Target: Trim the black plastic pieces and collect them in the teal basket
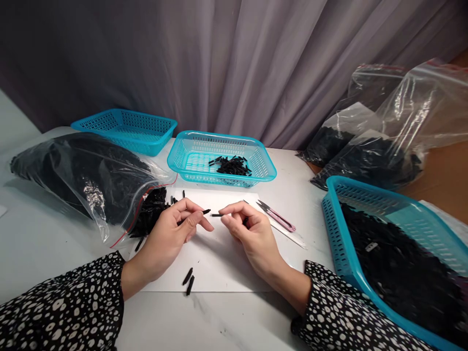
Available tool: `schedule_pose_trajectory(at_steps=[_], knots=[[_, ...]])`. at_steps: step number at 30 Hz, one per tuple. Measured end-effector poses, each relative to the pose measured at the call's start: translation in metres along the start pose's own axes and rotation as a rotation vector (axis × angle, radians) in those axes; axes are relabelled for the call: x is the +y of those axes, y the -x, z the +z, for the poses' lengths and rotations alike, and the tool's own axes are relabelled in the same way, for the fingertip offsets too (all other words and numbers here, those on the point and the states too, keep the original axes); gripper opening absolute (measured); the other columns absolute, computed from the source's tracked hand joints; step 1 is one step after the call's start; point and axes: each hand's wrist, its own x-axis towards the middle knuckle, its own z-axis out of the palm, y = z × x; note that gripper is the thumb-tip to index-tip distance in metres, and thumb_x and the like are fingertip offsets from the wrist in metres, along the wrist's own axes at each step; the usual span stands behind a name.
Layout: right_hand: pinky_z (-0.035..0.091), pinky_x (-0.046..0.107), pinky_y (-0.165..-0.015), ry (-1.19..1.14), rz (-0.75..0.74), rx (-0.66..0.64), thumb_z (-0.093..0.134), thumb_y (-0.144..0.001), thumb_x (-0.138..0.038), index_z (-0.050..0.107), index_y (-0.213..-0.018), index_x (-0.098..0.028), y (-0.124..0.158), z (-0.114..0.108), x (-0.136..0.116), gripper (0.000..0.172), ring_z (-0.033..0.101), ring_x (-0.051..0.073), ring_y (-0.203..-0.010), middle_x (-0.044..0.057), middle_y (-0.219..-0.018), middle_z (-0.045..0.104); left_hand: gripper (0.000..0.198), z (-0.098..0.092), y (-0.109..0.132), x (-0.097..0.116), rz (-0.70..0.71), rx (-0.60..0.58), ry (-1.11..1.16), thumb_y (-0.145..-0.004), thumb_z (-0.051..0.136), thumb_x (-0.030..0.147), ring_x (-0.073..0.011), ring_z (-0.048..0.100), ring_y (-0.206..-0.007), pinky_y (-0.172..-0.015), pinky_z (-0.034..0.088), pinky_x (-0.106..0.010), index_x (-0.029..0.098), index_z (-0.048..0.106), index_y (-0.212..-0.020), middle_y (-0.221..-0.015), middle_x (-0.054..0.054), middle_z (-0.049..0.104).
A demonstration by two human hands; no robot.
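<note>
My left hand (pixel 171 234) pinches a small black plastic piece (pixel 205 211) between thumb and fingers over a white sheet (pixel 219 263). Just to its right, my right hand (pixel 248 229) pinches a thinner black piece (pixel 215 215), its tip pointing at the left one; the two tips are nearly touching. Two loose black pieces (pixel 188 281) lie on the sheet near my left wrist. Pink thread snips (pixel 276 216) rest beside my right hand.
A turquoise basket (pixel 266 170) behind the sheet holds a small heap of black pieces. An empty turquoise basket (pixel 124 127) is at back left, a full one (pixel 336 234) at right. An open zip bag (pixel 84 175) spills black pieces at left; more bags (pixel 395 126) sit at right.
</note>
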Motion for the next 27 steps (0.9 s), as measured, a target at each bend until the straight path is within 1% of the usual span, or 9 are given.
schedule_pose_trajectory(at_steps=[3, 5, 7, 10, 15, 20, 23, 25, 27], knots=[[0.014, 0.023, -0.044, -0.302, 0.143, -0.054, 0.062, -0.084, -0.036, 0.053, -0.080, -0.024, -0.001, 0.000, -0.002, 0.016, 0.018, 0.008, -0.045, -0.010, -0.053, 0.034, 0.020, 0.001, 0.000, 0.001, -0.017, -0.009, 0.009, -0.093, 0.059, 0.037, -0.0085, 0.033, -0.050, -0.050, 0.026, -0.026, 0.020, 0.054, -0.086, -0.078, -0.002, 0.075], [0.011, 0.023, -0.042, -0.404, 0.201, -0.085, 0.057, -0.085, -0.039, 0.048, -0.077, -0.023, -0.002, 0.000, -0.002, 0.020, 0.020, 0.008, -0.044, -0.009, -0.055, 0.040, 0.022, 0.001, 0.000, 0.001, -0.027, -0.031, -0.009, -0.093, 0.059, 0.039, -0.0086, 0.033, -0.050, -0.050, 0.026, -0.026, 0.020, 0.054, -0.083, -0.077, -0.002, 0.074], [0.011, 0.023, -0.042, -0.362, 0.210, -0.081, 0.057, -0.087, -0.045, 0.049, -0.074, -0.022, -0.003, 0.001, -0.002, 0.027, 0.023, 0.008, -0.044, -0.007, -0.056, 0.043, 0.026, 0.000, 0.001, 0.002, -0.027, -0.060, -0.039, -0.093, 0.059, 0.041, -0.0089, 0.035, -0.051, -0.050, 0.026, -0.026, 0.020, 0.054, -0.079, -0.073, -0.001, 0.072], [0.013, 0.024, -0.043, -0.179, 0.203, -0.062, 0.065, -0.085, -0.052, 0.056, -0.077, -0.021, -0.003, 0.002, 0.000, 0.034, 0.022, 0.008, -0.045, -0.009, -0.054, 0.036, 0.028, 0.000, 0.003, 0.004, -0.016, -0.086, -0.088, -0.090, 0.061, 0.044, -0.0096, 0.036, -0.050, -0.050, 0.026, -0.027, 0.020, 0.055, -0.076, -0.068, 0.000, 0.068], [0.016, 0.026, -0.047, 0.056, 0.126, -0.069, 0.075, -0.079, -0.050, 0.063, -0.074, -0.019, -0.001, 0.001, 0.003, 0.034, 0.023, 0.009, -0.048, -0.009, -0.053, 0.034, 0.029, 0.001, 0.003, 0.008, 0.020, -0.086, -0.161, -0.088, 0.063, 0.043, -0.0124, 0.046, -0.056, -0.055, 0.029, -0.027, 0.020, 0.056, -0.072, -0.064, 0.000, 0.065], [0.015, 0.027, -0.047, -0.025, 0.128, -0.061, 0.077, -0.078, -0.047, 0.062, -0.071, -0.019, -0.002, -0.001, 0.004, 0.033, 0.021, 0.008, -0.047, -0.010, -0.051, 0.031, 0.026, 0.000, 0.003, 0.007, -0.022, -0.101, -0.097, -0.090, 0.060, 0.041, -0.0111, 0.039, -0.054, -0.054, 0.028, -0.028, 0.020, 0.056, -0.074, -0.067, 0.002, 0.062], [0.014, 0.027, -0.047, -0.069, 0.124, -0.044, 0.078, -0.077, -0.047, 0.061, -0.069, -0.019, -0.003, -0.001, 0.005, 0.033, 0.019, 0.008, -0.047, -0.010, -0.050, 0.030, 0.004, 0.000, 0.002, 0.003, -0.085, -0.082, 0.002, -0.087, 0.058, 0.024, -0.0113, 0.039, -0.059, -0.057, 0.030, -0.027, 0.021, 0.057, -0.086, -0.077, 0.002, 0.064], [0.013, 0.027, -0.047, -0.073, 0.118, -0.039, 0.078, -0.077, -0.046, 0.063, -0.069, -0.019, -0.003, -0.001, 0.005, 0.032, 0.018, 0.008, -0.047, -0.010, -0.049, 0.030, 0.012, 0.000, 0.002, -0.002, -0.125, -0.075, 0.072, -0.083, 0.054, 0.016, -0.0117, 0.041, -0.062, -0.059, 0.032, -0.027, 0.022, 0.057, -0.094, -0.081, 0.002, 0.063], [0.013, 0.027, -0.047, -0.077, 0.108, -0.039, 0.078, -0.077, -0.045, 0.067, -0.072, -0.019, -0.003, -0.001, 0.005, 0.029, 0.018, 0.008, -0.046, -0.010, -0.049, 0.031, 0.012, 0.001, 0.001, -0.006, -0.142, -0.079, 0.094, -0.086, 0.051, 0.017, -0.0124, 0.042, -0.062, -0.059, 0.032, -0.027, 0.021, 0.057, -0.095, -0.073, 0.003, 0.058]])
